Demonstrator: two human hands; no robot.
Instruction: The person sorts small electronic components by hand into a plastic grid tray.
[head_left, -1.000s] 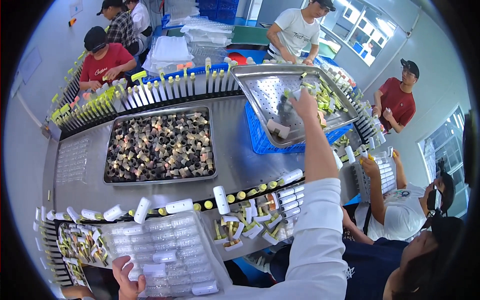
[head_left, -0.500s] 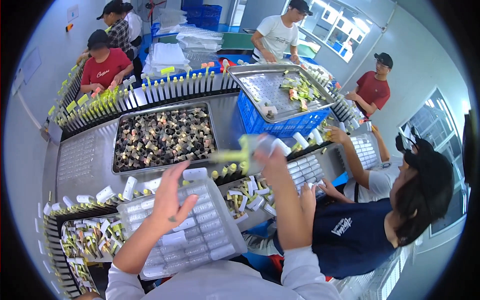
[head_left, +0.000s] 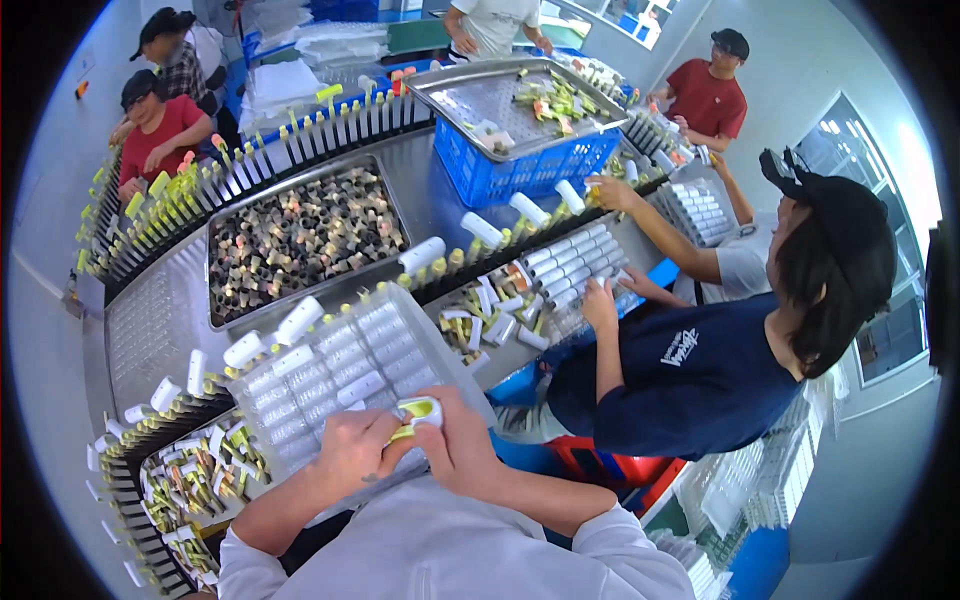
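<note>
Centrally, both hands meet over the clear plastic tray [head_left: 340, 365]. Left hand [head_left: 352, 452] and right hand [head_left: 462, 445], fingers curled, jointly pinch a small yellow-and-white tube [head_left: 418, 413].

The clear tray [head_left: 340, 370] lies on the counter [head_left: 150, 320], and the other things are placed around it. Just in front of the clear tray, the left hand [head_left: 350, 450] and the right hand [head_left: 460, 450] meet on a small tube [head_left: 418, 412]. Behind the clear tray lies a metal pan [head_left: 300, 240] full of small caps, to its right sits a person in a cap [head_left: 700, 370], and far behind and right stands a basket [head_left: 520, 160] with a flat tray [head_left: 480, 100] on top.
</note>
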